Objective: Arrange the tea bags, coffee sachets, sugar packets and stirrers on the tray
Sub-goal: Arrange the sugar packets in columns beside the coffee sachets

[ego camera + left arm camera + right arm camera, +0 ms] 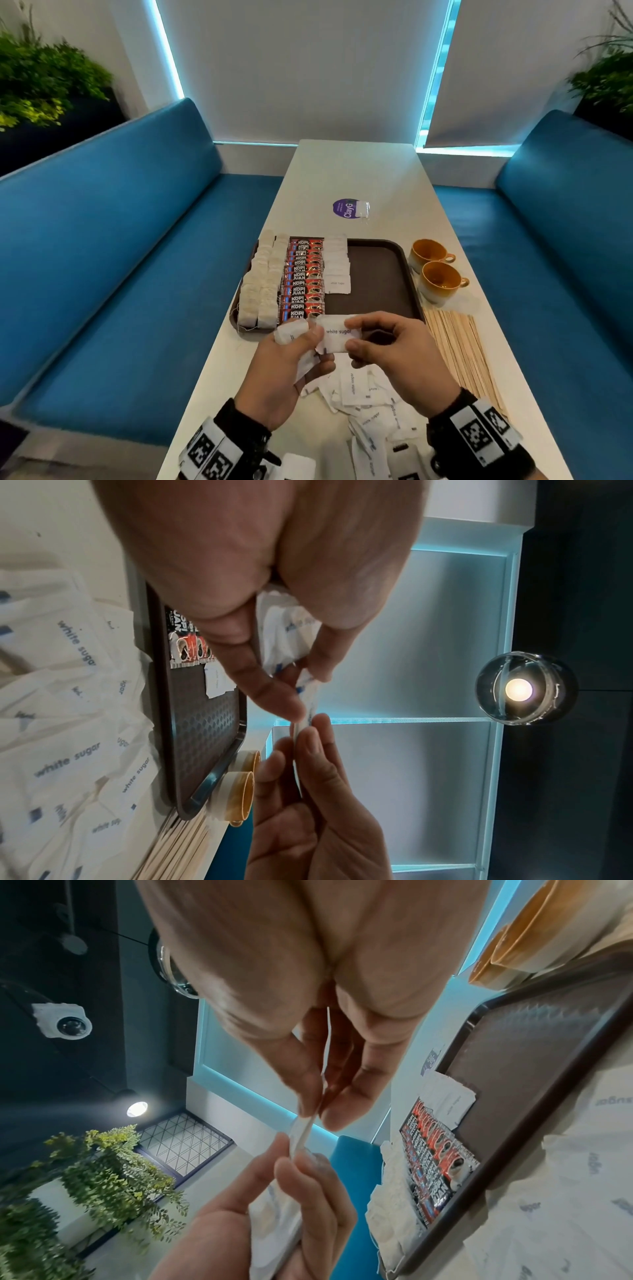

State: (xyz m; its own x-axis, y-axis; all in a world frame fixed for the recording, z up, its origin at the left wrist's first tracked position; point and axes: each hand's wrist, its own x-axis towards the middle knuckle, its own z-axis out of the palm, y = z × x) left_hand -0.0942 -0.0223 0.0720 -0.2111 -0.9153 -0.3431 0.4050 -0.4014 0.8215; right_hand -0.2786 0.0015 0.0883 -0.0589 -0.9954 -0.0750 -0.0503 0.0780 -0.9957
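A brown tray (380,274) lies mid-table. On its left part stand two columns of tea bags (260,284), a column of red coffee sachets (303,281) and a short column of sugar packets (337,263). Just above the tray's near edge, my left hand (317,346) grips a bunch of sugar packets (289,334). My right hand (354,335) pinches one "white sugar" packet (337,337) between thumb and fingers, and the left fingertips touch its other end. The wrist views show that packet (308,704) (304,1131) edge-on. Wooden stirrers (462,353) lie on the table right of the tray.
A loose pile of sugar packets (366,394) covers the table under my hands. Two orange cups (442,281) stand right of the tray. Beyond it are a purple sticker (344,208) and a clear wrapper (363,209). Blue benches flank the table.
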